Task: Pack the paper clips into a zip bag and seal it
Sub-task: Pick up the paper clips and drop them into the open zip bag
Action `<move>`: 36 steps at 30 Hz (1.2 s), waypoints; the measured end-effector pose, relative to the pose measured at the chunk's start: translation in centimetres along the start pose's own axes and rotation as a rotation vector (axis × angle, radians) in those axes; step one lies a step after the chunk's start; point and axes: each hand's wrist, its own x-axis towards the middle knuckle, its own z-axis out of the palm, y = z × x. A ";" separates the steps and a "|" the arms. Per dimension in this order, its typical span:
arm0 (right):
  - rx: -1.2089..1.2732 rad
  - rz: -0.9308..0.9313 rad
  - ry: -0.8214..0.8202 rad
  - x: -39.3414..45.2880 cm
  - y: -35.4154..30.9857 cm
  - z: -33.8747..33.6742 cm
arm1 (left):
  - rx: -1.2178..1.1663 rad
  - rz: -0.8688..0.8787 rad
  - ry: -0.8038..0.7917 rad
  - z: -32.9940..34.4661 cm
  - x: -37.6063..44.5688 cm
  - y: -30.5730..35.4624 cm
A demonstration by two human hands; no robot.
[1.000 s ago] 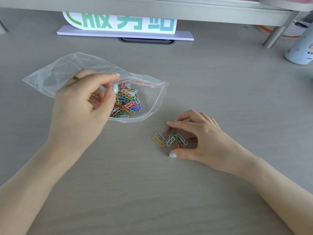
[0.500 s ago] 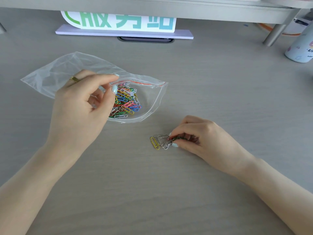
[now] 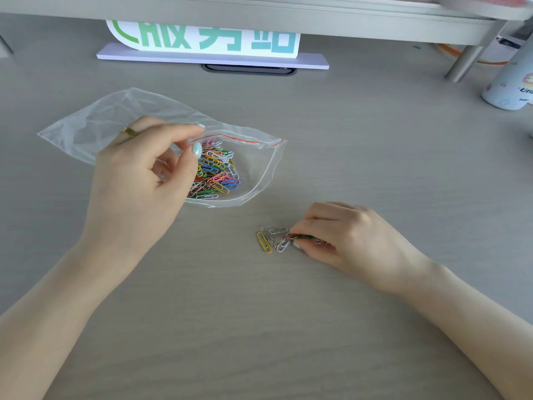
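Clips mostly packed: the zip bag point(image 3: 253, 166) lies unsealed, left hand point(image 3: 138, 180) pinching its mouth open. Just right of the bag, right hand point(image 3: 343, 238) pinches some loose paper clips point(image 3: 271, 238); sealing remains.

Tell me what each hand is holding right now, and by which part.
The left hand pinches the zip bag by its upper lip at the mouth. The right hand pinches a few paper clips between fingertips and thumb.
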 end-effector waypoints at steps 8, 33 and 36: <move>0.291 0.180 0.005 -0.3 1.6 -0.9 | -0.003 -0.014 0.004 -0.2 0.1 0.4; 0.463 0.308 -0.072 15.6 -6.0 3.3 | 0.060 -0.002 0.055 -1.1 0.4 0.4; 0.444 0.265 -0.049 15.4 -5.9 3.0 | 0.065 0.012 0.055 -1.1 0.4 0.4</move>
